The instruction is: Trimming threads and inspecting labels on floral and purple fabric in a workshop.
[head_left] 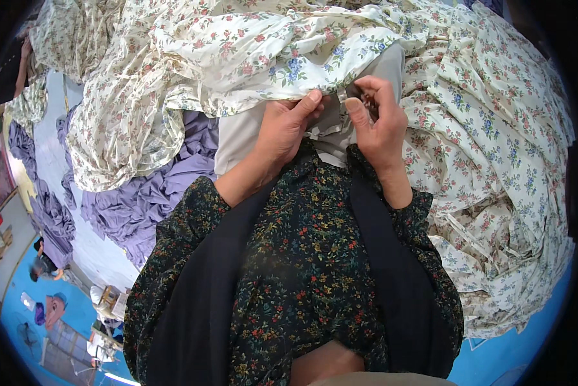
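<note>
Blue floor (83,293) shows at the lower left, with bunched purple cloth (147,186) lying nearer the person. At the middle, the left hand (289,125) pinches the lower edge of the cream floral cloth (237,55) between thumb and fingers. Close beside it, the right hand (380,122) is curled, thumb toward the fingers, near a narrow pale strip (342,103); whether it grips that strip, or something darker within the palm, I cannot tell.

From the hands the floral cloth spreads away over the pale grey cloth (234,138) at the lap, then heaps to both sides in loose folds. It looks thin, soft and limp, so a single edge should feel light, while the whole pile probably drags with some weight. It seems unlikely to break, though it could crease or slip. The edge looks the best hold: a fingertip pinch, with slack gathered close by.
</note>
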`<state>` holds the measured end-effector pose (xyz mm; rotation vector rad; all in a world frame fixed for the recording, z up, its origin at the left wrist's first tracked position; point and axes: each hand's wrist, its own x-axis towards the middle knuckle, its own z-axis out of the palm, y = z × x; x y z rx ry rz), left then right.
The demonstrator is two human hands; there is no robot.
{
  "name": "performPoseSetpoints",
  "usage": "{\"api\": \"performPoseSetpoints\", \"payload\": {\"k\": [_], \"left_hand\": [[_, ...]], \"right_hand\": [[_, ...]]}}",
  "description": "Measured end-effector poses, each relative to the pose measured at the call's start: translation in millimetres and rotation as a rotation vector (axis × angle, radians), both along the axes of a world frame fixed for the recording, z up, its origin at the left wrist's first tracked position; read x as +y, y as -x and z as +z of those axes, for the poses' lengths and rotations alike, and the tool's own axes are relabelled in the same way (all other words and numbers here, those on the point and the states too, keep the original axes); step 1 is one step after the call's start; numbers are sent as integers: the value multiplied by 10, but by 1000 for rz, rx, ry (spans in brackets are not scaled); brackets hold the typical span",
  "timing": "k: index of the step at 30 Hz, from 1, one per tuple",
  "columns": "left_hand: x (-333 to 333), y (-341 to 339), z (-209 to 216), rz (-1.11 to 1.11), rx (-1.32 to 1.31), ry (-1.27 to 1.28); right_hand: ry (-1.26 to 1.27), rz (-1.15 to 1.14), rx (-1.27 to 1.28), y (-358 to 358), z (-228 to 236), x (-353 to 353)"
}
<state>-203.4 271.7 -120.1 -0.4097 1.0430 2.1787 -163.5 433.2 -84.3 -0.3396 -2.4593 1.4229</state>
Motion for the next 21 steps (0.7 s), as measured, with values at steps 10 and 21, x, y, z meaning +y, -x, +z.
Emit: {"api": "performPoseSetpoints", "payload": {"k": [10,21], "left_hand": [[-17,-16,-11,-22,127,106],[0,62,121,-27,-130,-138]], "right_hand": [[-454,82,11,46,42,18],[-486,76,62,-45,-30,108]]}}
